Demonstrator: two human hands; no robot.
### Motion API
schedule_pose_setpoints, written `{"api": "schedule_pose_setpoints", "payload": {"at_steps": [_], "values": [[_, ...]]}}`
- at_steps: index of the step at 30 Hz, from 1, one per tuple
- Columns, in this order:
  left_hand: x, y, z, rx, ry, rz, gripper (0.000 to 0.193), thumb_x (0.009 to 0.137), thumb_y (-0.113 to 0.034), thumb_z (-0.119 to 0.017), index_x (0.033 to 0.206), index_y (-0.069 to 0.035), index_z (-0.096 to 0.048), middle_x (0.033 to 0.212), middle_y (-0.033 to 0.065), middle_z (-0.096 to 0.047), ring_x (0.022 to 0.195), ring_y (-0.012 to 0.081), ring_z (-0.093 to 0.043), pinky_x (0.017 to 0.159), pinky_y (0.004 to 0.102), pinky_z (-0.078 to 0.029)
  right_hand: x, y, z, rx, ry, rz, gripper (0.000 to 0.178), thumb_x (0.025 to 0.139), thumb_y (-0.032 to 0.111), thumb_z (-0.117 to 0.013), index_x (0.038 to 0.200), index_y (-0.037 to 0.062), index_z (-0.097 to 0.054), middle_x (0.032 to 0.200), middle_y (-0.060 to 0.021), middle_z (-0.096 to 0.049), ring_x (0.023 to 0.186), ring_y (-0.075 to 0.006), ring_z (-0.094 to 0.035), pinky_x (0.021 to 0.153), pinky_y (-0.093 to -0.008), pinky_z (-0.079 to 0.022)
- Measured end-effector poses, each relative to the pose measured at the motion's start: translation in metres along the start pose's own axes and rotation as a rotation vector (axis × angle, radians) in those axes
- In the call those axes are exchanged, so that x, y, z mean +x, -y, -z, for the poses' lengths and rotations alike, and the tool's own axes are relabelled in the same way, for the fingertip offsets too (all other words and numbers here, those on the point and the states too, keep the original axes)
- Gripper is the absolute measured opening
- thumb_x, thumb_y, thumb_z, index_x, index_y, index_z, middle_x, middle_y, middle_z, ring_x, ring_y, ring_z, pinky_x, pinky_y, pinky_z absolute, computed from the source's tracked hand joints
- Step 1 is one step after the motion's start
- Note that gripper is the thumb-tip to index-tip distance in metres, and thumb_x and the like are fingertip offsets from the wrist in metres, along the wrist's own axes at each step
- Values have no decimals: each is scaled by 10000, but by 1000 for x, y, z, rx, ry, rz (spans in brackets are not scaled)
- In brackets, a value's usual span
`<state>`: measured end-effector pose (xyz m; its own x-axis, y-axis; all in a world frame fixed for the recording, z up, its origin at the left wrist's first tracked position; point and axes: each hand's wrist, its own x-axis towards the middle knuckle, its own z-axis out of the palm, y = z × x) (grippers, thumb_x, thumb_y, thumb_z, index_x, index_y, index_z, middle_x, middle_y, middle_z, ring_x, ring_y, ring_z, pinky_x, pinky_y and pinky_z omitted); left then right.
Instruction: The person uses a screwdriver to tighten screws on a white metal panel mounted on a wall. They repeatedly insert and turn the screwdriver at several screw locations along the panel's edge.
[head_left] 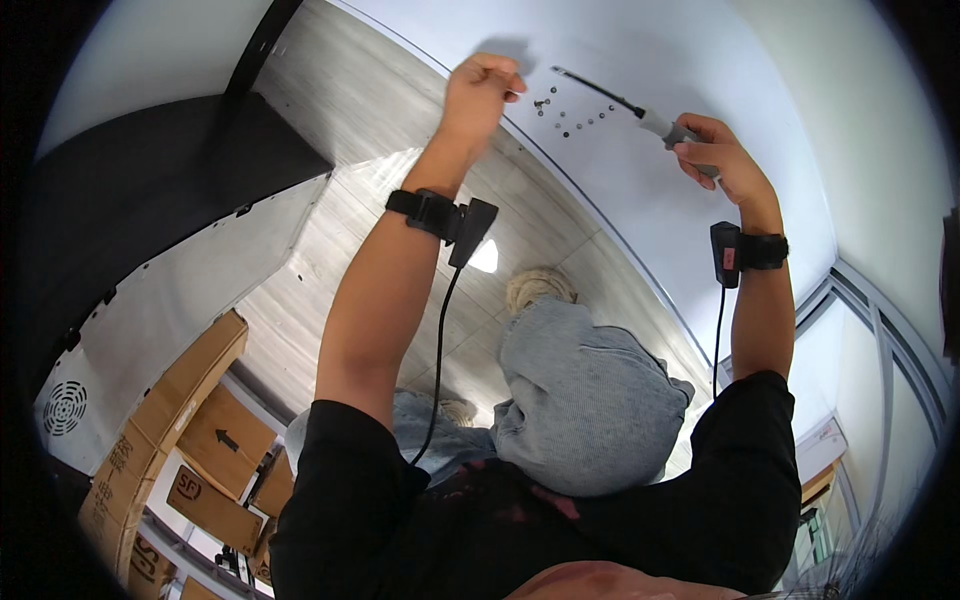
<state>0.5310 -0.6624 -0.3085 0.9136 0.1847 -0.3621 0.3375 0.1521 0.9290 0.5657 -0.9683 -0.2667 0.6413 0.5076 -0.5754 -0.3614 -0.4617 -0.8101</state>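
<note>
My right hand (pixel 725 160) is wrapped round the grey handle of a screwdriver (pixel 610 95). Its long dark shaft points left and away, over a white tabletop (pixel 640 40). Below the shaft, several small screws (pixel 564 126) lie scattered on that surface. At the table's edge, left of the screws, my left hand (pixel 482 95) is closed with thumb and fingertips together. Whatever it pinches, if anything, is too small to make out. Both wrists wear black straps with a small cabled box.
A large cabinet with a black top (pixel 150 180) and a pale side stands at the left. Cardboard boxes (pixel 215 505) are stacked at the lower left. My knee (pixel 590 400) is below the table edge. A metal-framed partition (pixel 885 330) rises on the right.
</note>
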Motion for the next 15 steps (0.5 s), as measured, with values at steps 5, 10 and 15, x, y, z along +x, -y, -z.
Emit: {"api": "schedule_pose_setpoints", "payload": {"at_steps": [5,10,15], "values": [[11,30,28,230,-61,-271,117,898,-120,-603,925,-9,-630,815,43,-631,758,118,-575,687,265,-474,-12,-16,6,108,-52,-33,199,789,262,-636,799,83,-552,544,20,-470,443,-54,-386,406,-219,-265],[6,31,7,737,-49,-509,59,800,-82,-662,836,-74,-708,799,51,-651,767,206,-577,696,306,-476,-17,-29,-8,180,-144,-31,193,793,267,-642,818,92,-562,570,16,-484,476,-60,-421,416,-213,-288],[9,33,1,867,-61,-587,111,787,-64,-656,865,-99,-728,810,54,-659,808,236,-571,711,329,-475,-18,-29,-20,180,-141,-24,170,799,240,-648,828,94,-564,582,22,-487,485,-55,-423,425,-210,-299]]}}
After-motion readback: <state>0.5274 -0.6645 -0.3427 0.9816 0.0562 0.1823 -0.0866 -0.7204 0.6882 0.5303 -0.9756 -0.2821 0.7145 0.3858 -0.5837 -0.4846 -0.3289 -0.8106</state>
